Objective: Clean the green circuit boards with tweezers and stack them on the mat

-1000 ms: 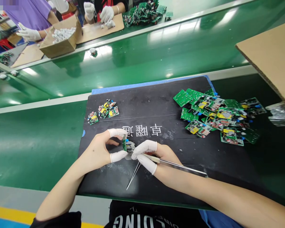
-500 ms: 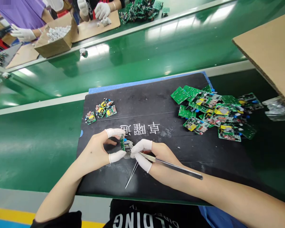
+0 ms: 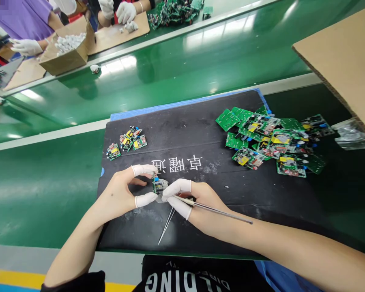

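My left hand pinches a small green circuit board between its capped thumb and forefinger, just above a black mat. My right hand grips long metal tweezers; its capped forefinger rests against the board's component side. The tweezers' tips point down and left over the mat, clear of the board. White finger cots cover the fingertips of both hands.
A pile of green circuit boards lies at the mat's right. Three small boards sit at its far left. A cardboard sheet overhangs the right. Across the green conveyor, gloved people work beside a cardboard box.
The board has tilted in my left hand, so its component side now faces up more. The view has drifted slightly; both hands stay together at the mat's front.
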The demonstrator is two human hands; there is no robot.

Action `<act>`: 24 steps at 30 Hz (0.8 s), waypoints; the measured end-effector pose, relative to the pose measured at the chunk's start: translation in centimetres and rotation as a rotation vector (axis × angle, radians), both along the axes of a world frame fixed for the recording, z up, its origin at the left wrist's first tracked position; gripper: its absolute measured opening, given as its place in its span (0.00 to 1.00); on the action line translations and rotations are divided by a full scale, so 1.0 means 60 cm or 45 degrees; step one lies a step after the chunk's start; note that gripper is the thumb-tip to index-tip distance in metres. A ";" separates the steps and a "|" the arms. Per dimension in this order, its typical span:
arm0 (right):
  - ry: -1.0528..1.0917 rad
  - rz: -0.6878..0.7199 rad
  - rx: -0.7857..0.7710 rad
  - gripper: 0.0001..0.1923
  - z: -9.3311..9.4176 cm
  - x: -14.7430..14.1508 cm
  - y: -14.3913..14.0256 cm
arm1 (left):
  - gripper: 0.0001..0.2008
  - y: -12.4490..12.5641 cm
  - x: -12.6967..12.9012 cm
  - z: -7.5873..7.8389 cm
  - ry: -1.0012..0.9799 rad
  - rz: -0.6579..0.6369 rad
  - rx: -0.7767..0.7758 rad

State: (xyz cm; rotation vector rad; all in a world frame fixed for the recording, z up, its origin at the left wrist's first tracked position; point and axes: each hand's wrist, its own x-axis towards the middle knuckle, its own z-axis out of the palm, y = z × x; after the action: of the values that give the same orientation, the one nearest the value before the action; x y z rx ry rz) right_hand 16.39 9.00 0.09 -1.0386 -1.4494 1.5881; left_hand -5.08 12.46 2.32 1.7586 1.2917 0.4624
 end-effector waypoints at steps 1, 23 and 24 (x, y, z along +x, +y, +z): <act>-0.031 0.009 0.046 0.08 -0.002 0.001 0.000 | 0.22 0.000 -0.001 0.000 -0.002 -0.004 -0.001; -0.176 -0.104 0.470 0.10 -0.017 0.002 -0.005 | 0.23 -0.002 -0.002 -0.003 0.025 -0.054 0.058; -0.174 -0.094 0.438 0.10 -0.016 0.002 -0.004 | 0.23 -0.002 -0.002 -0.003 0.028 -0.063 0.067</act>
State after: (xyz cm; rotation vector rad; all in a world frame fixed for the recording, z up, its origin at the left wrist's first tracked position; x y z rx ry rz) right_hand 16.50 8.73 -0.88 -0.9977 -1.6838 1.1807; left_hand -5.21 12.33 2.15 1.8395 1.2585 0.4538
